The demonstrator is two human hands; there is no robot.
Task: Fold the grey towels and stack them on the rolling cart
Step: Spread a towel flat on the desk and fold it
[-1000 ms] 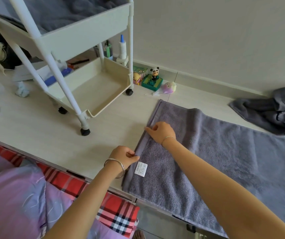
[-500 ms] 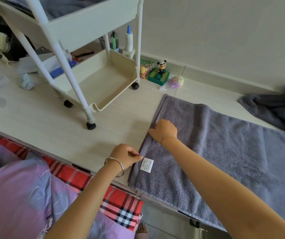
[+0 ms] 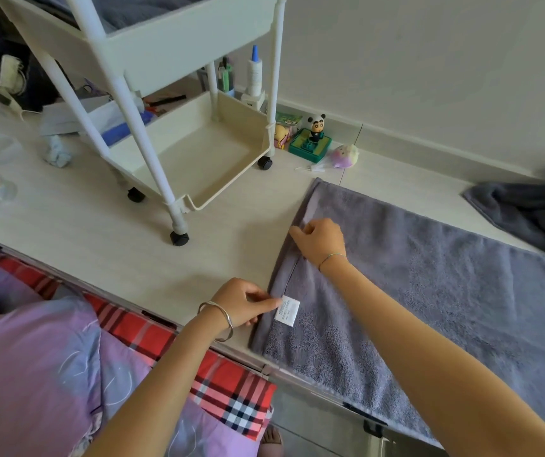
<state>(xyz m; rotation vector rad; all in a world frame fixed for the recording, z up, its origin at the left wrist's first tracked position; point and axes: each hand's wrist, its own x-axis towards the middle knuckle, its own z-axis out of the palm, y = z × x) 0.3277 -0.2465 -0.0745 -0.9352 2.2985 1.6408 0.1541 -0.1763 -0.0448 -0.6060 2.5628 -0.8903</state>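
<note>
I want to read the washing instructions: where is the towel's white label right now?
In the head view, the white label sits on the spread grey towel's left hem, just right of the left hand's fingertips.

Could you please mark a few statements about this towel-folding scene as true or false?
1. The left hand pinches the grey towel's edge beside its white label. True.
2. The right hand holds the panda figure. False: it grips the grey towel's edge; the panda figure stands by the wall.
3. Folded towels fill the rolling cart's bottom tray. False: no towels lie in that tray.
4. A crumpled towel lies on the right, near the wall. True.
</note>
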